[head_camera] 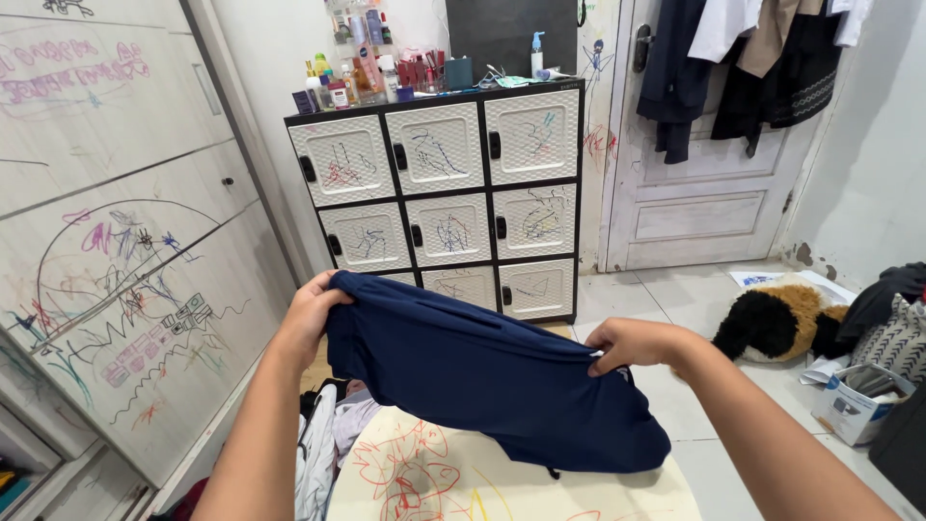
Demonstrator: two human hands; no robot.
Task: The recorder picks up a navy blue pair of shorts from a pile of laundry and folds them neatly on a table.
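A dark blue garment [492, 376] of soft, plain cloth hangs spread out in the air near the middle of the scene; its top edge runs from upper left down to the right, pinched at the left end and again at the right; a thin seam or slit (perhaps a pocket, hard to tell) crosses the upper part; the cloth sags between the two held points and bunches into a rounded fold at the lower right.

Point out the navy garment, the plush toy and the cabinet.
Garment [492, 371], head view, middle of the cloth.
Plush toy [776, 323], head view, black and tan body.
Cabinet [439, 150], head view, top middle door.
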